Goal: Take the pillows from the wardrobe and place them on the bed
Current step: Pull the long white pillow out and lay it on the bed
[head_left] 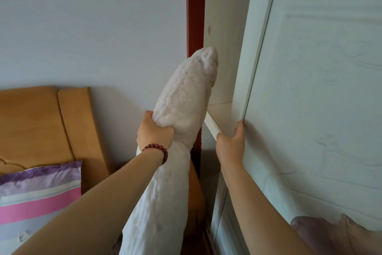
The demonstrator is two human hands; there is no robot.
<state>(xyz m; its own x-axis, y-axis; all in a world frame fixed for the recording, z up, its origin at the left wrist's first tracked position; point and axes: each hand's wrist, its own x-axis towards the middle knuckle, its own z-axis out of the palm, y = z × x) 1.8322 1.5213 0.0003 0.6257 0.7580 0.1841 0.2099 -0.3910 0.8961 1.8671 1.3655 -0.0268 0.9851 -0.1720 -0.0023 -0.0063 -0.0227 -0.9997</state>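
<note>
A long white fluffy pillow [184,93] stands almost upright in the middle of the view, pinched at its waist by my left hand [154,134], which wears a red bead bracelet. Its upper end reaches the opening of the white wardrobe [225,64]. My right hand [230,144] grips the edge of the wardrobe's white door [310,89], fingers curled round it. At the lower left lies the bed, with a purple, pink and white striped pillow [39,190] against the orange wooden headboard [41,122].
A dark red wooden post [195,7] runs up the pale wall beside the wardrobe. A wooden bedside cabinet [196,197] stands behind the white pillow's lower part. Mauve fabric [330,236] shows at the bottom right.
</note>
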